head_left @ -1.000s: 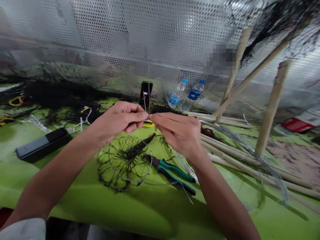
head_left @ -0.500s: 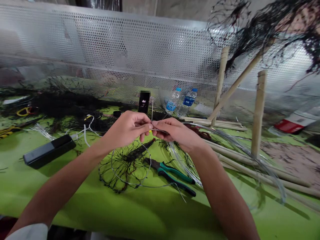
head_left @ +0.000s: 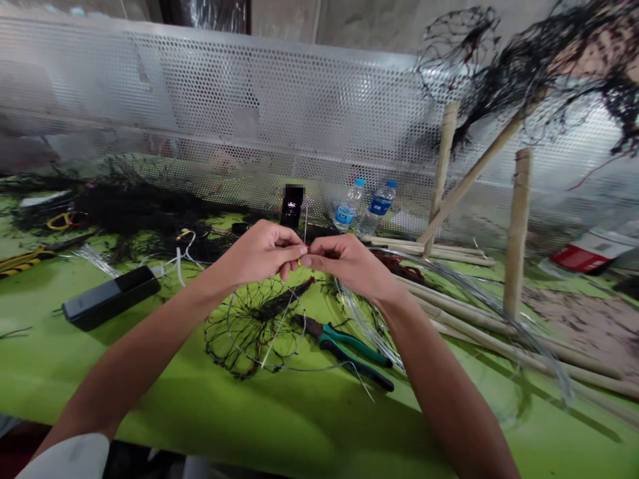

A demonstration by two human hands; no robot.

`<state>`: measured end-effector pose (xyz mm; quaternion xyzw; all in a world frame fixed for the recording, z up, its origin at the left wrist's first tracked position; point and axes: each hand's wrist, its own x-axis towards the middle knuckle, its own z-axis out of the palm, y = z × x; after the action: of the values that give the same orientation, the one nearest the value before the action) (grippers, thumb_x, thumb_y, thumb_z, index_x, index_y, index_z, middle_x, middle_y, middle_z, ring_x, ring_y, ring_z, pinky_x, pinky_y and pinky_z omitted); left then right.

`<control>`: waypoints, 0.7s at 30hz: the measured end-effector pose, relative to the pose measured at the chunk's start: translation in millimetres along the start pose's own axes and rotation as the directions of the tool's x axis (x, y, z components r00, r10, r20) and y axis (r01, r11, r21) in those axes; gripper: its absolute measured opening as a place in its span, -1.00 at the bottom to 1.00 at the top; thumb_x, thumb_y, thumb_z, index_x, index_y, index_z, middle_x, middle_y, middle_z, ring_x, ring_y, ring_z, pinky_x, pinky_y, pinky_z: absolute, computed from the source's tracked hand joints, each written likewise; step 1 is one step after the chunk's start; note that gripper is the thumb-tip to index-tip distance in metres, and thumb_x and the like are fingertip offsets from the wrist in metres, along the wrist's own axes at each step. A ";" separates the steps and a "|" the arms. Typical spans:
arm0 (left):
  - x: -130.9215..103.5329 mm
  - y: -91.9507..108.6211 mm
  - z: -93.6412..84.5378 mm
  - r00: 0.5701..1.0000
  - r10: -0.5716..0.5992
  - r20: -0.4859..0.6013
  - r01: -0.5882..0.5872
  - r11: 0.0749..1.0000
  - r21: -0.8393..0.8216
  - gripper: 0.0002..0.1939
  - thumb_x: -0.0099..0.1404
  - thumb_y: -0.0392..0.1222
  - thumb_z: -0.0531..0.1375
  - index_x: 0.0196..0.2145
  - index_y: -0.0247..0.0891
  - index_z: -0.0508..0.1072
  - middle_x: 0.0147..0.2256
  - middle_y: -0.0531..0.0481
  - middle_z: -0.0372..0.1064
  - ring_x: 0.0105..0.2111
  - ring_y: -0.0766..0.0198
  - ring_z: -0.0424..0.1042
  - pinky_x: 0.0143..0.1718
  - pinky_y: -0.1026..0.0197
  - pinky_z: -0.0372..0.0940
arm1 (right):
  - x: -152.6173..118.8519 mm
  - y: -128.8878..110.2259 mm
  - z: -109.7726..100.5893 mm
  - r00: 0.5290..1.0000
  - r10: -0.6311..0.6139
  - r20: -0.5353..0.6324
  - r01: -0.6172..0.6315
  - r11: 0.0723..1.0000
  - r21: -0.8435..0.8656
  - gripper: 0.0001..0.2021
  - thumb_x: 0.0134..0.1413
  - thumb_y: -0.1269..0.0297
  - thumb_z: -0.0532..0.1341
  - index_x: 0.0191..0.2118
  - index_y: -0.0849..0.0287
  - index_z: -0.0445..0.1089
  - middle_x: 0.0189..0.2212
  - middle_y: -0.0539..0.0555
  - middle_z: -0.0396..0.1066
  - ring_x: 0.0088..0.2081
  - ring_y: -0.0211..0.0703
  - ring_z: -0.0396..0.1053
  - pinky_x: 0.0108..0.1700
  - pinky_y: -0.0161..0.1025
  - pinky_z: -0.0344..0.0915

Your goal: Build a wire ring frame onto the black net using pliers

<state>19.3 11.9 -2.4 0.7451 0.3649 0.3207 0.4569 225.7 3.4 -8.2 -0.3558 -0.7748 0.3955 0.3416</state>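
Note:
My left hand [head_left: 264, 251] and my right hand [head_left: 347, 263] meet above the middle of the green table, both with pinched fingertips. Between them is a thin pale wire [head_left: 306, 223] that rises upright, with small red and yellow bits at the fingertips. A pale strand hangs below the left fingers. Under my hands lies a round black knotted net piece [head_left: 257, 319] with a loop of thin wire over it. Green-handled pliers [head_left: 349, 346] lie open just right of the net, below my right hand. What the right fingertips hold is too small to tell.
A black power bank [head_left: 110, 298] with a white cable lies left. Behind stand a phone [head_left: 291, 207] and two water bottles [head_left: 347, 207]. On the right are bamboo poles [head_left: 516, 233] and coiled clear wire [head_left: 464, 279]. Black fibres [head_left: 134, 206] and scissors [head_left: 60, 221] lie back left.
My right fingers have shifted and pinch closer to the left fingertips. A pale strand now hangs down over the net. The whole view has moved slightly.

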 end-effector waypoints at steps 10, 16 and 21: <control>-18.3 14.9 -2.5 0.998 0.067 0.002 -0.067 0.997 -0.037 -0.82 0.41 -0.33 0.22 -0.39 -0.32 0.49 -0.55 0.10 0.43 -0.68 0.54 0.31 -0.68 0.49 0.12 | -21.7 -22.6 7.1 0.852 -0.523 0.033 0.393 0.596 -0.700 -0.82 0.35 0.42 0.31 -0.35 0.24 0.52 -0.50 -0.06 0.38 -0.48 -0.33 0.23 -0.38 -0.30 0.12; -24.7 23.0 -2.1 0.998 0.059 -0.004 -0.059 0.997 -0.048 -0.79 0.41 -0.34 0.21 -0.42 -0.31 0.48 -0.57 0.12 0.41 -0.69 0.54 0.30 -0.70 0.51 0.12 | -27.1 -27.3 9.6 0.788 -0.606 0.108 0.417 0.397 -0.818 -0.77 0.44 0.41 0.21 -0.31 0.24 0.52 -0.49 -0.02 0.39 -0.48 -0.27 0.23 -0.39 -0.25 0.16; -23.2 24.3 -2.4 0.999 0.043 -0.005 -0.043 0.998 -0.035 -0.78 0.41 -0.38 0.20 -0.43 -0.31 0.49 -0.59 0.13 0.40 -0.71 0.55 0.28 -0.71 0.51 0.11 | -29.5 -29.7 9.5 0.755 -0.624 0.201 0.407 0.206 -0.890 -0.73 0.41 0.52 0.15 -0.33 0.25 0.52 -0.51 -0.01 0.36 -0.50 -0.23 0.19 -0.40 -0.18 0.15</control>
<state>11.2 -14.2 17.4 0.7440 0.3441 0.3382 0.4623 224.8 -37.2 5.6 -0.2372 -0.8920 -0.2594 0.2842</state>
